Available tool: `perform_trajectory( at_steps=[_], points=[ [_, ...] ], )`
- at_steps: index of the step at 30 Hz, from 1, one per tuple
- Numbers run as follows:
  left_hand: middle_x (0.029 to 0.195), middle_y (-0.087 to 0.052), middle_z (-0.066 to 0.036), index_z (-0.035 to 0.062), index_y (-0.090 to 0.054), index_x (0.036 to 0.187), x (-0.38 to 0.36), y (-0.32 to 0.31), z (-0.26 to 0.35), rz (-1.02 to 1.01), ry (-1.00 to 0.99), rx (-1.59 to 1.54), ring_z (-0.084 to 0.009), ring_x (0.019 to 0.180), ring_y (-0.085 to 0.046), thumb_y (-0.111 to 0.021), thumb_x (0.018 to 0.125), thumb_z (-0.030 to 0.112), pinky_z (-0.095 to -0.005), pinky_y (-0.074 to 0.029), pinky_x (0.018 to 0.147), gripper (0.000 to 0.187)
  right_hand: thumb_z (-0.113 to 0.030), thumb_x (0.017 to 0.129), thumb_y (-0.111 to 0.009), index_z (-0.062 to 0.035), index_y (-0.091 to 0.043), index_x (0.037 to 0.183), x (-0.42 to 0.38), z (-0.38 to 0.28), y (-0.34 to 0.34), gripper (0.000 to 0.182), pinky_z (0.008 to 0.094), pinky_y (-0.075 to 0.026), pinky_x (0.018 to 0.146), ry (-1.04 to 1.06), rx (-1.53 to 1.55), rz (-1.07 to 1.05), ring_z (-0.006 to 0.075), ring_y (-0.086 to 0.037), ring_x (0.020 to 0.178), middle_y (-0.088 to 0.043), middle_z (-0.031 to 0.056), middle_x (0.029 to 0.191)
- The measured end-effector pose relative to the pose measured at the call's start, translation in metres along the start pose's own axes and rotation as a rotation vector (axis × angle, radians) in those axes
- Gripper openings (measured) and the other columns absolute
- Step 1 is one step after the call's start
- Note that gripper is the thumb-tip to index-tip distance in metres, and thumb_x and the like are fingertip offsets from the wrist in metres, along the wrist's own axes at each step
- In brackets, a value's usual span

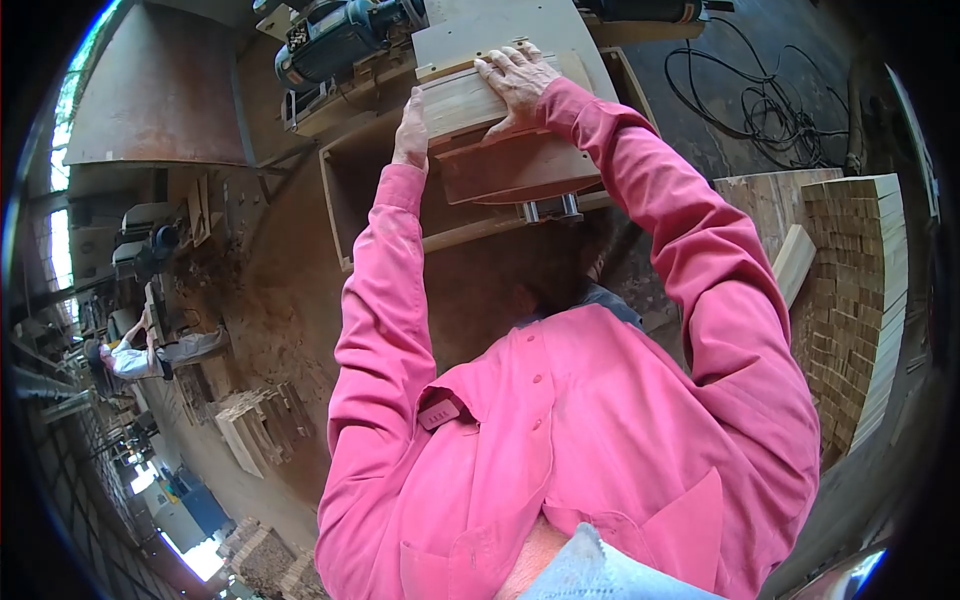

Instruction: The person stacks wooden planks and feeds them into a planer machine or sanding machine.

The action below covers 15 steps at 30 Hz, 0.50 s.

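Observation:
Light wooden strips (465, 103) lie side by side on a machine's flat worktop (545, 28). My left hand (411, 132) stands at their left end, its fingers stretched out and its side turned up. My right hand (518, 84) lies on top of the strips toward their right end, fingers spread. Neither hand is wrapped around anything. Below the strips, on my side, is a reddish-brown panel (520, 170) with two metal cylinders (552, 208) at its lower edge.
A blue motor (345, 45) sits left of the worktop. A wooden frame (335, 210) surrounds the machine. Black cable (770, 120) lies coiled on the floor at right. Stacked wooden strips (848, 300) stand at my right. Another person (135, 358) works far left.

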<state>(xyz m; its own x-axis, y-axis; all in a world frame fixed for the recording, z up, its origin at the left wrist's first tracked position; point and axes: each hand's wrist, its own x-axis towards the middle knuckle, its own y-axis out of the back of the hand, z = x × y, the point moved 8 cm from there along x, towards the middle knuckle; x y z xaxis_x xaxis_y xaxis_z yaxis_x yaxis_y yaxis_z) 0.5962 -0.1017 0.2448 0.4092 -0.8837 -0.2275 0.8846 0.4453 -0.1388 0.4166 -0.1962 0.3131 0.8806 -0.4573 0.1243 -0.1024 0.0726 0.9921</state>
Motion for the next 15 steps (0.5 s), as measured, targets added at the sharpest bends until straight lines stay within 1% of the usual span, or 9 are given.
perform_trajectory(
  at_steps=[1, 4, 6, 7, 8, 10, 11, 13, 15],
  points=[
    [0.173, -0.029, -0.009, 0.0003, -0.03, 0.165, -0.006, 0.0, 0.003, 0.013, 0.021, -0.038, -0.0201, 0.16, -0.024, -0.044, 0.113, 0.05, -0.0334, -0.016, 0.13, 0.073, -0.092, 0.067, -0.069, -0.0029, -0.033, 0.163, -0.001, -0.009, 0.005, 0.136, 0.0563, -0.022, 0.127, -0.003, -0.001, -0.005, 0.0418, -0.034, 0.152, -0.041, 0.0233, 0.16],
    [0.173, -0.03, -0.01, 0.0, -0.028, 0.165, -0.02, -0.01, 0.018, 0.034, -0.014, -0.073, -0.0196, 0.16, -0.024, -0.042, 0.114, 0.051, -0.0334, -0.015, 0.13, 0.074, -0.091, 0.066, -0.07, -0.0016, -0.028, 0.164, -0.003, -0.029, 0.01, 0.14, 0.0574, -0.018, 0.129, -0.065, -0.042, -0.082, 0.0442, -0.029, 0.155, -0.035, 0.0263, 0.164],
    [0.173, -0.03, -0.01, -0.0004, -0.029, 0.165, -0.022, -0.01, 0.022, -0.01, -0.03, -0.087, -0.0203, 0.16, -0.025, -0.038, 0.114, 0.053, -0.0339, -0.016, 0.13, 0.075, -0.088, 0.067, -0.073, -0.001, -0.027, 0.165, -0.006, -0.031, 0.004, 0.139, 0.058, -0.015, 0.129, -0.065, -0.02, -0.007, 0.0465, -0.027, 0.156, -0.032, 0.0289, 0.165],
    [0.171, -0.033, -0.01, -0.0006, -0.03, 0.165, -0.029, -0.013, 0.029, -0.001, 0.006, -0.103, -0.0214, 0.158, -0.029, -0.036, 0.114, 0.054, -0.035, -0.018, 0.13, 0.075, -0.085, 0.068, -0.076, 0.0007, -0.028, 0.163, -0.009, -0.029, 0.0, 0.136, 0.0576, -0.016, 0.129, -0.082, 0.014, 0.03, 0.0466, -0.028, 0.156, -0.033, 0.0295, 0.165],
    [0.169, -0.037, -0.011, -0.001, -0.031, 0.164, -0.003, 0.004, 0.002, -0.187, 0.021, -0.226, -0.0216, 0.155, -0.034, -0.035, 0.114, 0.055, -0.0367, -0.021, 0.129, 0.075, -0.085, 0.068, -0.076, 0.0007, -0.028, 0.163, -0.01, -0.025, -0.003, 0.136, 0.0576, -0.016, 0.129, -0.116, 0.002, 0.023, 0.0466, -0.028, 0.156, -0.033, 0.0295, 0.165],
    [0.166, -0.041, -0.012, -0.0015, -0.033, 0.163, -0.006, 0.01, 0.008, -0.094, -0.002, -0.202, -0.0221, 0.152, -0.039, -0.038, 0.113, 0.055, -0.0383, -0.026, 0.128, 0.075, -0.08, 0.068, -0.079, 0.0031, -0.032, 0.161, -0.012, -0.027, -0.003, 0.133, 0.0565, -0.018, 0.129, -0.084, 0.029, 0.081, 0.0461, -0.029, 0.156, -0.035, 0.0296, 0.164],
    [0.166, -0.041, -0.012, -0.0015, -0.033, 0.163, -0.014, 0.001, 0.013, -0.111, 0.006, -0.198, -0.0221, 0.152, -0.039, -0.038, 0.113, 0.055, -0.0383, -0.026, 0.128, 0.075, -0.077, 0.069, -0.08, 0.0057, -0.037, 0.158, -0.013, -0.028, 0.001, 0.129, 0.0556, -0.021, 0.129, -0.079, 0.037, 0.12, 0.046, -0.032, 0.154, -0.038, 0.0296, 0.161],
    [0.165, -0.041, -0.014, -0.0023, -0.033, 0.162, -0.027, -0.015, 0.026, -0.066, -0.042, -0.117, -0.0226, 0.151, -0.04, -0.041, 0.112, 0.056, -0.0382, -0.029, 0.127, 0.077, -0.077, 0.069, -0.08, 0.0065, -0.038, 0.157, -0.013, -0.027, 0.002, 0.128, 0.0555, -0.022, 0.128, -0.088, 0.04, 0.112, 0.046, -0.034, 0.153, -0.04, 0.0297, 0.16],
    [0.166, -0.04, -0.013, -0.0023, -0.033, 0.162, -0.033, -0.022, 0.029, -0.061, -0.016, -0.145, -0.0225, 0.151, -0.039, -0.043, 0.112, 0.054, -0.0383, -0.028, 0.127, 0.076, -0.076, 0.069, -0.08, 0.0085, -0.04, 0.155, -0.013, -0.028, 0.008, 0.127, 0.0561, -0.025, 0.127, -0.069, 0.028, 0.111, 0.0466, -0.039, 0.149, -0.045, 0.0305, 0.156]
  ],
)
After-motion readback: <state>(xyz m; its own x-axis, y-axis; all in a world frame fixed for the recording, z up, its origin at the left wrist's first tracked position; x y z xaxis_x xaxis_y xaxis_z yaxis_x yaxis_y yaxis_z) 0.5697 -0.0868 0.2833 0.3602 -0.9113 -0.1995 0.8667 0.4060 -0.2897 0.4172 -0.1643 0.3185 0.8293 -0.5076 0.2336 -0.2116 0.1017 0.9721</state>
